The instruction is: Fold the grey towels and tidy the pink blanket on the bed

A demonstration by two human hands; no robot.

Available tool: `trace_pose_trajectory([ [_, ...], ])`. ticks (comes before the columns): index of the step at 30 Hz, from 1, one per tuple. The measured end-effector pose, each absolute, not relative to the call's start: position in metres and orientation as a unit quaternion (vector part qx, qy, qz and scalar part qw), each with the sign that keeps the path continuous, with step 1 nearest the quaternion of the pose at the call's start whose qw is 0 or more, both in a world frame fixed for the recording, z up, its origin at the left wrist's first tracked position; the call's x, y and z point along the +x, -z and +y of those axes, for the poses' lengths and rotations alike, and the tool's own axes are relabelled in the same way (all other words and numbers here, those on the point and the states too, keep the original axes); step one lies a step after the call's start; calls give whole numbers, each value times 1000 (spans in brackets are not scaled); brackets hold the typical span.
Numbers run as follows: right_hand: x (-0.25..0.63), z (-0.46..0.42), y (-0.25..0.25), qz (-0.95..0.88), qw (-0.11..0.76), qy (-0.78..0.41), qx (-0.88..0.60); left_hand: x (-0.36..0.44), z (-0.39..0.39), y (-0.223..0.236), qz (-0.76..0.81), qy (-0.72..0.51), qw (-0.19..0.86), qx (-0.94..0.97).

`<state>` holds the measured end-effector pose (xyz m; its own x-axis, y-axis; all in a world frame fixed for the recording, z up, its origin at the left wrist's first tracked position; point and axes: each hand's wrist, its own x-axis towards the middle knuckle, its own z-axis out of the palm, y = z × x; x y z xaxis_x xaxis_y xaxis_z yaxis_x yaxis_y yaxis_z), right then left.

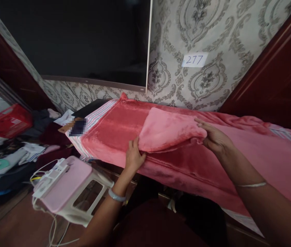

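Note:
A folded piece of pink plush cloth (pixel 169 128) lies over a darker red plush blanket (pixel 114 132) spread along a low cabinet. At its left front corner, my left hand (pixel 133 157) has its fingers closed on the edge, the thumb toward me. My right hand (pixel 215 139) pinches the right end, lifting that edge slightly, with the thumb hidden behind the fold. I cannot tell whether the pink cloth is separate from the blanket. Pale pink fabric and striped borders show at the blanket's ends.
A large dark television (pixel 88 37) hangs behind, beside a paper label (pixel 195 60) reading 277. At left stand a pink-topped plastic stool (pixel 69 181) bearing a power strip (pixel 54 176), piled clothes (pixel 8 164) and a red basket (pixel 8 121). Cables trail to the floor.

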<state>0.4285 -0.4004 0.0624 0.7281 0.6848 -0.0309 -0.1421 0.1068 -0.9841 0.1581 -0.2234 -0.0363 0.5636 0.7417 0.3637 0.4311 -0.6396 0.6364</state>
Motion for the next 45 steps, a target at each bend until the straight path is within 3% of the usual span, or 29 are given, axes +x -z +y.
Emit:
trace_pose_trajectory([
  [6,423,-423,-56,-208,705,-298,-609,159,-211,41,349,-352,240,835],
  [10,438,-461,-15,-235,561,-325,-724,151,-201,51,327,-387,256,823],
  [13,460,-464,7,-285,495,-218,-791,145,-197,58,316,-382,261,828],
  [18,485,-382,-4,-362,512,-147,-765,144,-195,67,287,-393,236,841],
  [28,517,-179,-17,-443,424,-110,-782,141,-191,92,296,-383,245,840],
  [37,536,-118,-15,-462,359,-151,-797,136,-196,112,308,-391,252,830],
  [45,532,-113,-14,-454,354,-189,-796,144,-201,98,289,-409,248,829],
])
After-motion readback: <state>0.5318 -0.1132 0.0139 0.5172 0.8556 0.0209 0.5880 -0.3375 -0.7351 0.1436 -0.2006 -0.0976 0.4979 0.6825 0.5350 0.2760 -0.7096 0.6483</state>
